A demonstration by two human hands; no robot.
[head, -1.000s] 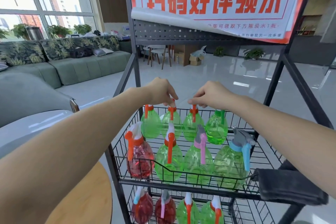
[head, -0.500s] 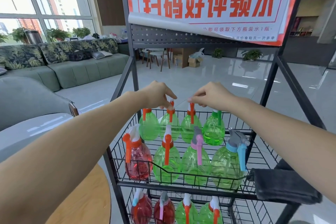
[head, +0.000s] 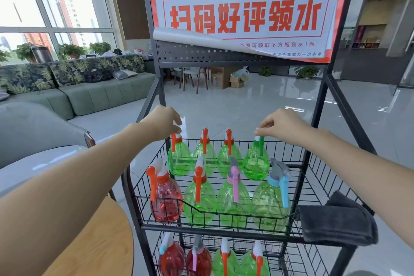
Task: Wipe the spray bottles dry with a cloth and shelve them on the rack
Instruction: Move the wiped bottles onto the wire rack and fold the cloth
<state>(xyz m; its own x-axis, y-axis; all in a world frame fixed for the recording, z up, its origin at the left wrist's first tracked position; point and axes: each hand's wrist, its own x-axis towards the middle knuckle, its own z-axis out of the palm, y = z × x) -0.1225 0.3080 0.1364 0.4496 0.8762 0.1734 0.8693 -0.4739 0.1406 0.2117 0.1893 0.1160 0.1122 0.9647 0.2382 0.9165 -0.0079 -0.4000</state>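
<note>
A black wire rack (head: 313,167) holds two tiers of spray bottles. In the top basket's back row stand several green bottles. My left hand (head: 164,122) pinches the white nozzle of the far-left green bottle (head: 179,159) with the orange trigger. My right hand (head: 281,124) pinches the nozzle of the far-right green bottle (head: 256,163) with the green trigger. The front row holds a red bottle (head: 165,201) and three green ones (head: 233,204). A dark grey cloth (head: 338,219) lies folded over the basket's right rim.
The lower tier (head: 215,257) holds red and green bottles. A red-and-white sign (head: 244,18) tops the rack. A round wooden table (head: 96,244) sits at lower left, a grey chair (head: 33,132) and green sofa (head: 89,94) beyond it.
Both hands moved apart, from the two middle back-row bottles to the outer ones: left hand to the far-left bottle, right hand to the far-right one. The view rose slightly.
</note>
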